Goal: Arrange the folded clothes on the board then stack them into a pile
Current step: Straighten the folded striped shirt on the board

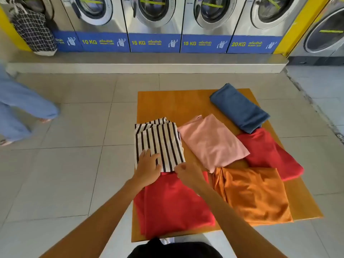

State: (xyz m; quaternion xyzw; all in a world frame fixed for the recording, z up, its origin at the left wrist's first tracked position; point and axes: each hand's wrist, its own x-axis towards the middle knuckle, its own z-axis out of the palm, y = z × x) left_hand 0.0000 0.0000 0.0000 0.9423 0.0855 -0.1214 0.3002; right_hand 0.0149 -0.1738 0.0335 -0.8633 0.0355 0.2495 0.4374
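Six folded garments lie spread on the board (167, 101); none stacked; I see left hand (148, 165) flat on striped shirt (160, 142), right hand (188, 174) pinching its corner.

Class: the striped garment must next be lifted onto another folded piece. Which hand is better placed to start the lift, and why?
Probably the right hand: it pinches the near corner of the striped garment, so it can lift at once. The left hand only rests flat on top.
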